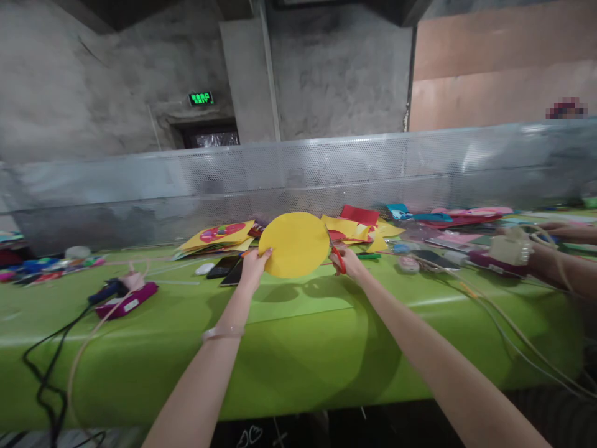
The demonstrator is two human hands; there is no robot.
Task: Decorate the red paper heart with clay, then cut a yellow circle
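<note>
A round piece of yellow paper [295, 245] is held up above the green tabletop [308, 348]. My left hand [253, 267] pinches its left edge, thumb on the near face. On the opposite side my right hand [349, 262] grips red-handled scissors [340, 259], their blades at the right edge of the disc. Whether the blades are parted I cannot make out. Behind the disc lie yellow sheets with a red round design [222, 233] on the left, and red and yellow paper scraps [361, 225] on the right.
Dark phones [222, 267] and a white mouse-shaped item [204, 269] lie left of the disc. A purple box [127, 301] with cables sits farther left. A perforated metal screen [298, 168] runs along the back. At far right another person's hand [557, 231] is near tangled cords.
</note>
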